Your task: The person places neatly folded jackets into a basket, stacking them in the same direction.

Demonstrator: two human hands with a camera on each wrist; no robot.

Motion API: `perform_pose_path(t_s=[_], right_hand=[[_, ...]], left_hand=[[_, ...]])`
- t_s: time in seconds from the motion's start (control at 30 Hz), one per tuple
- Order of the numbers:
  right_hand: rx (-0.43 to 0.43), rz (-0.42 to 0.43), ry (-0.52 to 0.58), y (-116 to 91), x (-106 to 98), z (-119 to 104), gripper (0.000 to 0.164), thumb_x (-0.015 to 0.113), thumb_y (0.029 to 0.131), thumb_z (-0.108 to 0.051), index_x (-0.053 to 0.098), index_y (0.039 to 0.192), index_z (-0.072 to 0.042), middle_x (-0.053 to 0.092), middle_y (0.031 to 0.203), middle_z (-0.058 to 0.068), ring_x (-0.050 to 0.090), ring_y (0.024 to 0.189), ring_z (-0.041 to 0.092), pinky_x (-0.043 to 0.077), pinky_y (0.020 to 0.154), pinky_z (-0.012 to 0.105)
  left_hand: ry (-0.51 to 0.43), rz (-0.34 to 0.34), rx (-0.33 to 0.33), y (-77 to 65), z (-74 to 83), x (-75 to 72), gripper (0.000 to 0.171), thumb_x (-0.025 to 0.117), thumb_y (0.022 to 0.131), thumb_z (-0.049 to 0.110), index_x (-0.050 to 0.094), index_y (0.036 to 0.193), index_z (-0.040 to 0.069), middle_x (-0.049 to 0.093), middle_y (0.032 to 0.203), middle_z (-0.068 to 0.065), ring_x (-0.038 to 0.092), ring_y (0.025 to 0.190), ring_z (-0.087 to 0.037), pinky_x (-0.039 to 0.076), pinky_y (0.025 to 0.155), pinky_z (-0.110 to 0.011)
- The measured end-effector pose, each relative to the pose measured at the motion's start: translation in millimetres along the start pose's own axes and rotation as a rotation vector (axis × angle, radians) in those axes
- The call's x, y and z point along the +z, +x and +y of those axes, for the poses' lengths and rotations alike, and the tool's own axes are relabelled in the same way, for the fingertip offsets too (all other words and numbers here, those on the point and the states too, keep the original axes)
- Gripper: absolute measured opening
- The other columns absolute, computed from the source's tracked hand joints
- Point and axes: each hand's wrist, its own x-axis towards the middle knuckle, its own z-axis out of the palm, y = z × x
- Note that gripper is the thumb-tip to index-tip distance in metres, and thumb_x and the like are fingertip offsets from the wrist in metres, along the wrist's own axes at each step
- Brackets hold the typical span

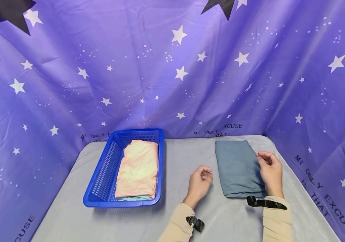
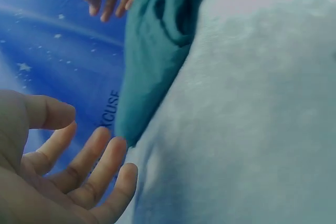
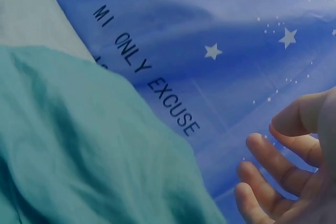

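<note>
A folded blue-grey piece of cloth lies flat on the table's right half, looking teal in both wrist views. Just past its right edge is my right hand; the right wrist view shows its fingers loosely bent, with nothing between them and a gap to the cloth. My left hand hovers left of the cloth, apart from it. Its fingers are relaxed and spread in the left wrist view, holding nothing. The underside of the cloth is hidden.
A blue plastic basket stands on the left of the grey-covered table. Inside lies folded peach cloth over a pale green one. Purple star-printed curtains enclose the table at the back and both sides.
</note>
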Motion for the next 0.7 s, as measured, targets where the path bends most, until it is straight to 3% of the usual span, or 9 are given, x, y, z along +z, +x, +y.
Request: perform_pose_path(t_s=[0.17, 0.3, 0.4, 0.47, 0.57, 0.7], right_hand=[[0.029, 0.005, -0.164, 1.0, -8.3, 8.2, 0.026, 0.062, 0.097, -0.01, 0.067, 0.121, -0.002, 0.06, 0.087, -0.03, 0.052, 0.08, -0.009, 0.04, 0.073, 0.009], [0.073, -0.068, -0.341, 2.2, -14.9, 12.8, 0.037, 0.059, 0.097, -0.016, 0.061, 0.131, 0.0, 0.068, 0.112, 0.0, 0.057, 0.095, 0.009, 0.042, 0.084, 0.024], [0.125, -0.196, -0.44, 5.1, -19.4, 16.6, 0.052, 0.056, 0.1, -0.023, 0.048, 0.144, 0.004, 0.053, 0.141, 0.027, 0.054, 0.122, 0.037, 0.042, 0.102, 0.045], [0.165, -0.29, -0.484, 7.9, -22.0, 18.6, 0.064, 0.053, 0.102, -0.029, 0.035, 0.152, 0.006, 0.041, 0.15, 0.034, 0.042, 0.136, 0.049, 0.036, 0.111, 0.057], [0.212, -0.377, -0.527, 10.6, -25.1, 21.5, 0.077, 0.051, 0.103, -0.036, 0.018, 0.158, 0.007, 0.032, 0.155, 0.039, 0.034, 0.14, 0.055, 0.03, 0.115, 0.063], [0.238, -0.416, -0.545, 11.6, -29.2, 26.1, 0.083, 0.05, 0.103, -0.039, 0.012, 0.159, 0.009, 0.029, 0.154, 0.042, 0.033, 0.139, 0.058, 0.032, 0.114, 0.064]], left_hand=[[0.003, -0.039, -0.04, -3.0, -5.2, 8.3, 0.024, 0.07, 0.092, 0.008, 0.07, 0.116, 0.01, 0.074, 0.105, -0.004, 0.065, 0.082, -0.001, 0.052, 0.07, -0.02], [-0.029, -0.067, -0.064, -3.3, -6.9, 12.2, 0.032, 0.072, 0.091, 0.01, 0.068, 0.123, 0.01, 0.074, 0.116, -0.01, 0.07, 0.088, -0.006, 0.054, 0.073, -0.02], [-0.129, -0.106, -0.079, -3.7, -6.9, 14.1, 0.039, 0.072, 0.09, 0.008, 0.065, 0.129, 0.007, 0.071, 0.123, -0.015, 0.073, 0.096, -0.013, 0.056, 0.075, -0.022], [-0.217, -0.143, -0.109, -4.7, -6.9, 15.7, 0.044, 0.073, 0.09, 0.008, 0.062, 0.133, 0.006, 0.069, 0.128, -0.018, 0.073, 0.1, -0.016, 0.057, 0.077, -0.024], [-0.325, -0.196, -0.156, -7.2, -7.9, 18.5, 0.054, 0.073, 0.09, 0.009, 0.057, 0.141, 0.006, 0.063, 0.136, -0.02, 0.071, 0.106, -0.021, 0.059, 0.08, -0.029], [-0.408, -0.243, -0.206, -9.8, -8.3, 20.9, 0.061, 0.073, 0.092, 0.01, 0.05, 0.148, 0.01, 0.056, 0.144, -0.018, 0.069, 0.114, -0.024, 0.06, 0.088, -0.037]])
